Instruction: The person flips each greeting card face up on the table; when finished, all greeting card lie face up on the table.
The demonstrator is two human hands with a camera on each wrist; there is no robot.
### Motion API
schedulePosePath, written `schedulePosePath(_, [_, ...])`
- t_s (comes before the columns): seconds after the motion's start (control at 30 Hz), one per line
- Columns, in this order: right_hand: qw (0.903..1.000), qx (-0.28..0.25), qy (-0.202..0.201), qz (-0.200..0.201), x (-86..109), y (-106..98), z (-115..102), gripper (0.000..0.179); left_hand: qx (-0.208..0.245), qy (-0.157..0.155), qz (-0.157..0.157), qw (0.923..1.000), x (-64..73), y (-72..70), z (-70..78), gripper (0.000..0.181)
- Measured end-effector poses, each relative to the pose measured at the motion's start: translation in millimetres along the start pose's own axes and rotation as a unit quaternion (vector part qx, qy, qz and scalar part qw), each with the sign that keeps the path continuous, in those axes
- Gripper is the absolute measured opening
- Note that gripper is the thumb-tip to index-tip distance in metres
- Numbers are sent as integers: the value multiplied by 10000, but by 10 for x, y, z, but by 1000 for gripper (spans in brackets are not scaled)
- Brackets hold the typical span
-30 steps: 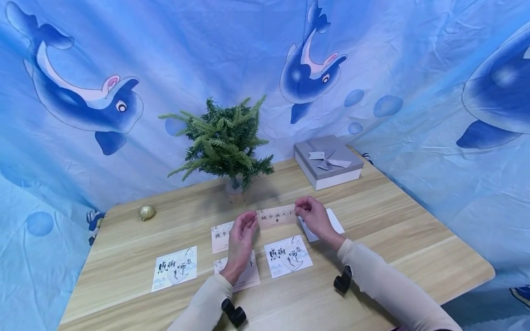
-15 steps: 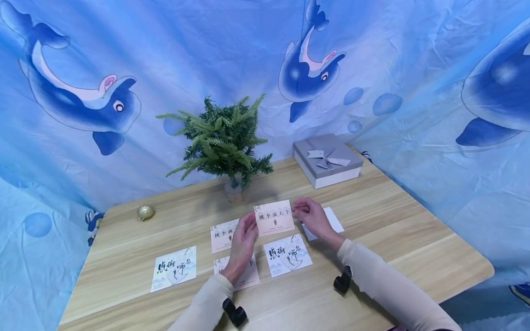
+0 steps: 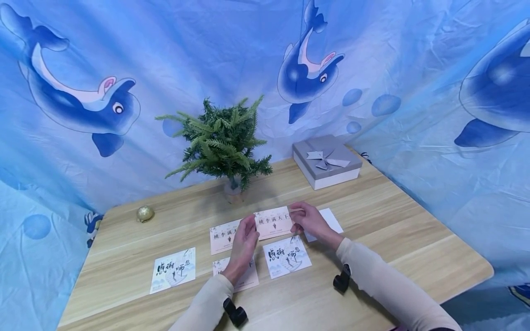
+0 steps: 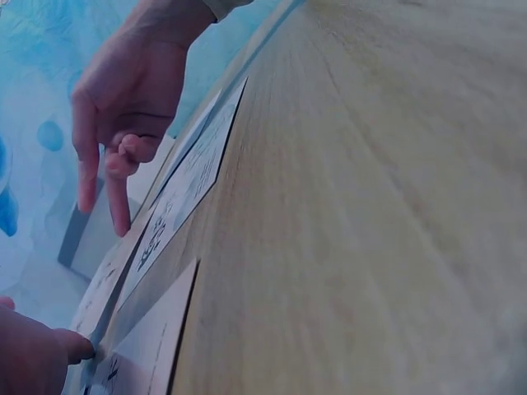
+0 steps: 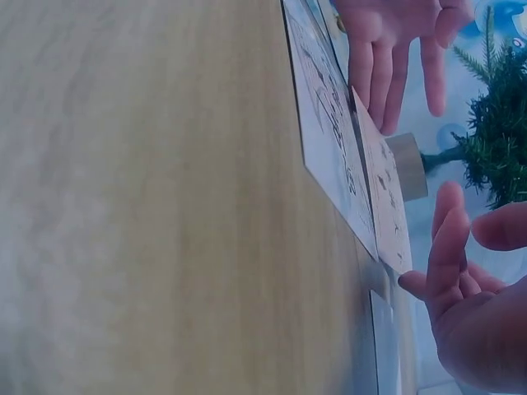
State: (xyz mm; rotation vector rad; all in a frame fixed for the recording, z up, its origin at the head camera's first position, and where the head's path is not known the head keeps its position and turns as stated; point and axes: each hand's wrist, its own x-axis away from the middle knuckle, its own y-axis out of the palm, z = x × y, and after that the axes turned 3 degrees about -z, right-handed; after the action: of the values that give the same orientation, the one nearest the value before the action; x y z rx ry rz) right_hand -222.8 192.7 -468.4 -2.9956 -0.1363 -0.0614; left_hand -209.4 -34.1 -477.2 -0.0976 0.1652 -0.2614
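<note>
A pink card [image 3: 273, 222] with a row of black characters lies at the middle of the table, between the two hands. My left hand [image 3: 243, 246] is at its left edge, fingers mostly straight. In the right wrist view, those left fingers [image 5: 383, 82] reach down to the card's edge. My right hand [image 3: 310, 222] is at the right edge; a fingertip touches the card's corner in the right wrist view, and thumb and forefinger stand apart. A white card with a blue drawing [image 3: 286, 256] lies just in front. Two more pink cards, one upper [image 3: 221, 237] and one lower [image 3: 244, 278], are partly hidden by my left hand.
Another blue-drawn card [image 3: 172, 270] lies at left, and a blank white card [image 3: 331, 222] is partly under my right hand. Behind stand a small artificial tree [image 3: 225, 142] and a grey gift box [image 3: 327, 158]. A gold ball [image 3: 145, 214] sits at the back left.
The pink card between the hands was tilted up, then came down to lie about flat, slightly nearer. My right fingers have moved down beside its right edge. The left hand hardly moved.
</note>
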Motion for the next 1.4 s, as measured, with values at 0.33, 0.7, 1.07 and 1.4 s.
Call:
schedulePosePath(0.33, [9999,61,33,-121,-10,1,21,43,-631,-383,92,9972,-22,40,62,46])
schedulePosePath(0.7, [9999,13,41,-158,-32,2,64,44,-1027,-1133,390,9875,-46,88,160,46])
schedulePosePath(1.07, [9999,64,66,-64,-27,-3,42,44,-830,-1128,516,9888,-47,88,149,46])
schedulePosePath(1.4, [9999,131,98,-40,16,13,7,44,-836,-1102,529,9890,-27,77,148,45])
